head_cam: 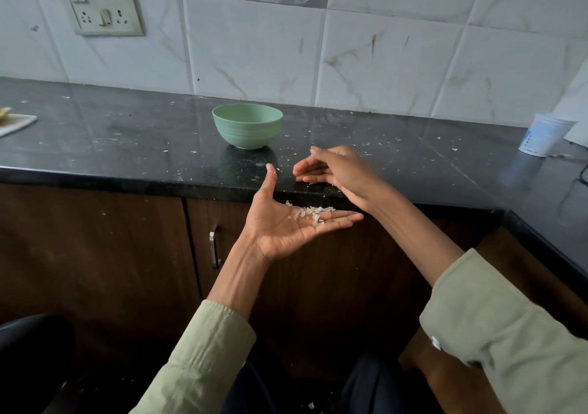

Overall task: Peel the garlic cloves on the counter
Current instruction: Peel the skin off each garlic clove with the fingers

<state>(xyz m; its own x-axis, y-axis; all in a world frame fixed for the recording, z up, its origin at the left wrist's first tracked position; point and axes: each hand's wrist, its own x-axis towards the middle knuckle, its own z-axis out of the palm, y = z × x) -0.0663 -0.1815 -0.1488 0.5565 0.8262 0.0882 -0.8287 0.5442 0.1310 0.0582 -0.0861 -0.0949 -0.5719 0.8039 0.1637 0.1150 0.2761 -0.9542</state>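
Left hand palm up, fingers straight, held just below the black counter edge. Garlic skin flakes lie loose on its fingers, nothing gripped: thin, whitish, papery bits. Right hand at the left hand's 1 o'clock, over the counter edge, fingers straight and together, holding nothing. Green bowl at 12 o'clock. No whole cloves visible.

A home kitchen. A dark stone counter runs along a wall of white marbled tiles, some printed with food pictures, over brown wood cabinets with a metal handle. A switch-and-socket plate sits far left; a green bowl stands on the counter.
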